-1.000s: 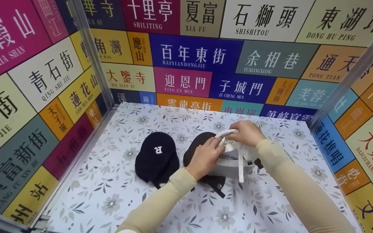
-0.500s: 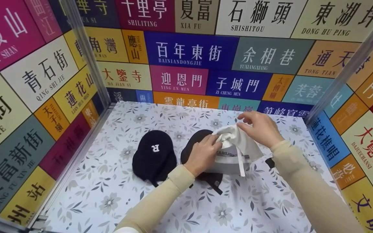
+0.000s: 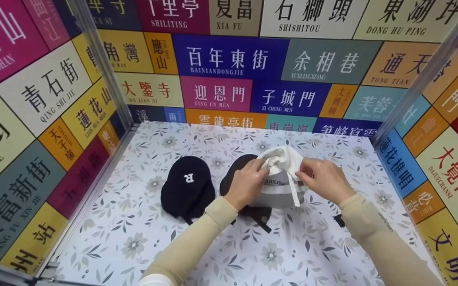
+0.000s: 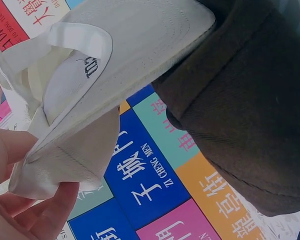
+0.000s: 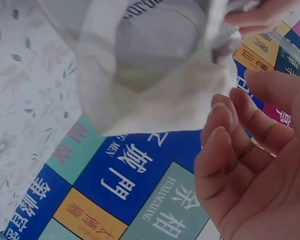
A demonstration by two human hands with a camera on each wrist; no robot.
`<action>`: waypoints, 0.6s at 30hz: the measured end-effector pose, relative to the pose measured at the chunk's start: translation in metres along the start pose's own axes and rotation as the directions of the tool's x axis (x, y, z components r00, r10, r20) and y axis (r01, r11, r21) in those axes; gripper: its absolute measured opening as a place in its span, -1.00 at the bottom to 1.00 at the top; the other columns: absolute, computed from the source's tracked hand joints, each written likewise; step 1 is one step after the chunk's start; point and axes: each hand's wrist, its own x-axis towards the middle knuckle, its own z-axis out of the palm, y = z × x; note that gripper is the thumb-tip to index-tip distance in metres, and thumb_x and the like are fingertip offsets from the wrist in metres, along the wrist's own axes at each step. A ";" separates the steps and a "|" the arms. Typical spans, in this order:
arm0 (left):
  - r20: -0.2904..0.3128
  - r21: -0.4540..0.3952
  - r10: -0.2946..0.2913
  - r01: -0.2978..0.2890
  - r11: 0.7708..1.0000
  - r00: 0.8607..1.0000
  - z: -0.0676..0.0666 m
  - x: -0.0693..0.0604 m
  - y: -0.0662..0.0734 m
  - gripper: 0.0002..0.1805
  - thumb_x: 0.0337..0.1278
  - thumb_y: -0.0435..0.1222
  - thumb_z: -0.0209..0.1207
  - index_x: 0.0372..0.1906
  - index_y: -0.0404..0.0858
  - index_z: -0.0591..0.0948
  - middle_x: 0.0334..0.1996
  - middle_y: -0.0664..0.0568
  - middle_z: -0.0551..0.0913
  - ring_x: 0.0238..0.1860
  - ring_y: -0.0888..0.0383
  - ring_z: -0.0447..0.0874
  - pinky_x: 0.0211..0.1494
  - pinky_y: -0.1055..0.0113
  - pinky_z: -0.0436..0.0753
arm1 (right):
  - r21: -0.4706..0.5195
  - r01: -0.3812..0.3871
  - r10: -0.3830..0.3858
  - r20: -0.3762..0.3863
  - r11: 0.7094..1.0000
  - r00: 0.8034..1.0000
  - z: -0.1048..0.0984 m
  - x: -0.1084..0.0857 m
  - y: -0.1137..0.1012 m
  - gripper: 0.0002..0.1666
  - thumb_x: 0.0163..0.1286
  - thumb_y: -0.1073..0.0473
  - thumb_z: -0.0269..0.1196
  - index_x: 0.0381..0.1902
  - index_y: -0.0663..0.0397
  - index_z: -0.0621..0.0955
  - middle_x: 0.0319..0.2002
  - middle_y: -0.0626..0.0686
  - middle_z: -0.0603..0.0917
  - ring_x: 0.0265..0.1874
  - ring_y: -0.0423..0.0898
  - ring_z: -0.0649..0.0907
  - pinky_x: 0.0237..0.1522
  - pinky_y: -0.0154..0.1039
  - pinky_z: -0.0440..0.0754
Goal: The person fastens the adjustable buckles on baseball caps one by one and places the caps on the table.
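A white and grey cap hangs between the hands, its lettered inside and a loose white strap facing me. My left hand grips its left edge; in the left wrist view, fingers and thumb pinch the fabric. My right hand is at the cap's right edge. In the right wrist view its fingers are loosely curled beside the cloth, with no fabric visible between thumb and fingers. A dark brown cap lies behind the left hand, partly hidden by it.
A navy cap with a white letter R lies left of the brown one. A small black piece shows beside the right forearm. The flower-patterned table is enclosed by colourful sign-covered walls and metal posts.
My right hand lifted off the cap's top edge, swung right, then came down along its right side. The left hand kept its grip. The cap's crown fabric has spread open.
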 end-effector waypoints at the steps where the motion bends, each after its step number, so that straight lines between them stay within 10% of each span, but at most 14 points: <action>1: 0.000 -0.001 0.000 0.000 1.000 1.000 0.000 0.000 0.000 -0.91 0.25 -0.30 0.19 -0.21 -0.15 0.67 0.08 0.00 0.64 0.07 0.06 0.61 -0.48 0.12 0.67 | -0.004 0.005 -0.005 -0.008 1.000 1.000 0.003 -0.004 0.000 -0.79 0.34 -0.05 0.38 -0.39 -0.20 0.57 -0.54 -0.20 0.56 -0.59 -0.17 0.50 -0.50 -0.16 0.43; 18: -0.015 -0.047 0.010 -0.010 0.999 1.000 -0.002 -0.002 0.003 -0.93 0.25 -0.29 0.24 -0.21 -0.17 0.64 0.07 -0.04 0.63 0.02 0.03 0.63 -0.45 0.09 0.69 | -0.070 0.062 -0.070 -0.117 0.996 0.991 0.033 -0.025 0.004 -0.73 0.15 0.10 0.46 -0.37 -0.13 0.52 -0.43 -0.15 0.58 -0.55 -0.17 0.51 -0.54 -0.18 0.44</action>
